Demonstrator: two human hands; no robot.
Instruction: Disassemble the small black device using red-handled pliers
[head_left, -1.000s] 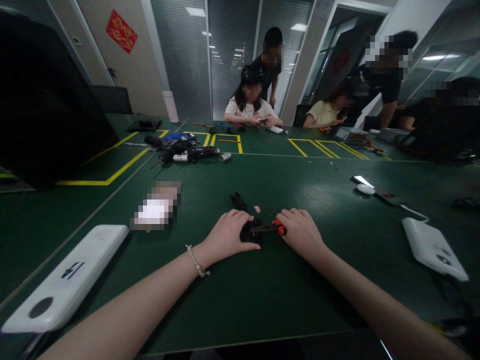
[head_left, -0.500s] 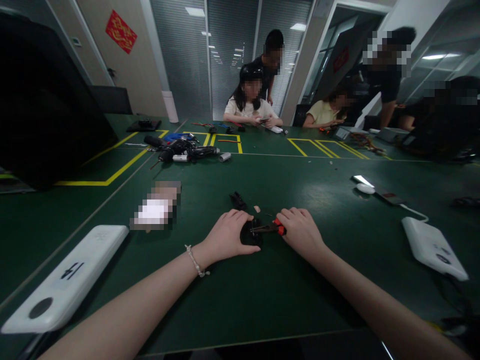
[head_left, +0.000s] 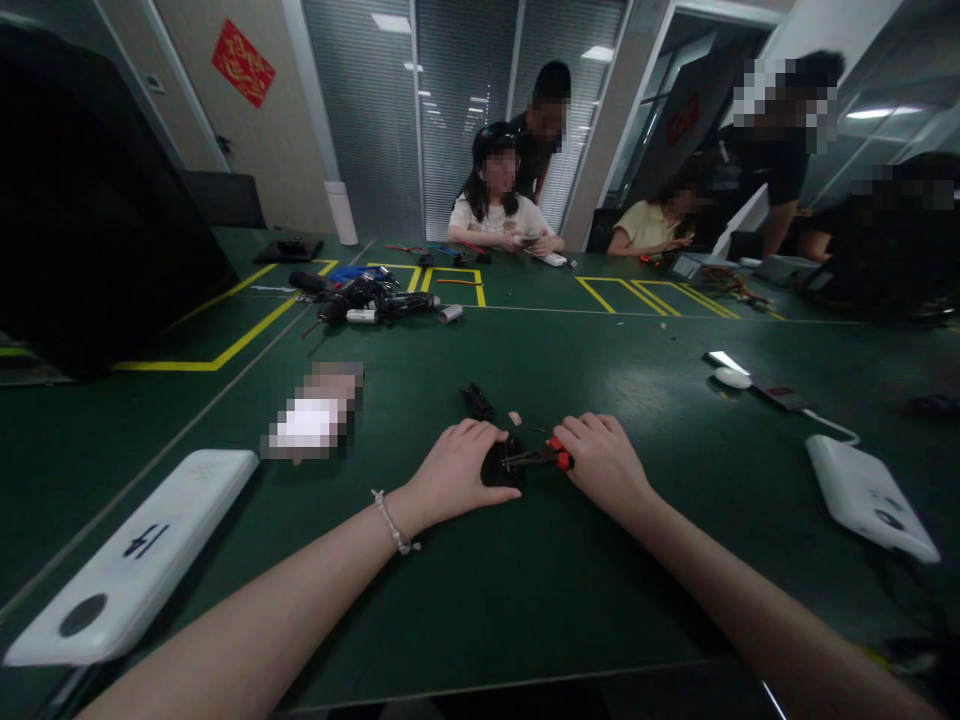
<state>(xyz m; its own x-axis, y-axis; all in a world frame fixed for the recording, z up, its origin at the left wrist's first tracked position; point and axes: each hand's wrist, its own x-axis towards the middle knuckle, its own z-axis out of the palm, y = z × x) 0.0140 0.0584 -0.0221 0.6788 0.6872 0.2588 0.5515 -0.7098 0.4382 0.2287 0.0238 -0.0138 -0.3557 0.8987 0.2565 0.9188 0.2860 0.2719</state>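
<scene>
My left hand [head_left: 463,464] is closed around the left side of a small black part [head_left: 504,482] on the green table [head_left: 570,580], thumb in front and fingers behind. From the right, my right hand [head_left: 604,455] grips the red handles of a pair of pliers [head_left: 536,457]. The plier jaws point left and reach onto the black part; whether they clamp anything is too small to tell. Just beyond my left fingers lies another black piece [head_left: 477,402]. A small tan scrap [head_left: 514,418] lies beside it.
White power banks lie at left [head_left: 135,555] and right [head_left: 870,495]. A blurred-out phone-like object [head_left: 311,415] is left of my hands. Farther back are a power drill [head_left: 349,298] with cables and a white mouse-shaped object [head_left: 732,378]. Several people are across the table.
Both hands, the pliers and the black part stay almost in place. Across the table, the seated person's head has shifted slightly to the left.
</scene>
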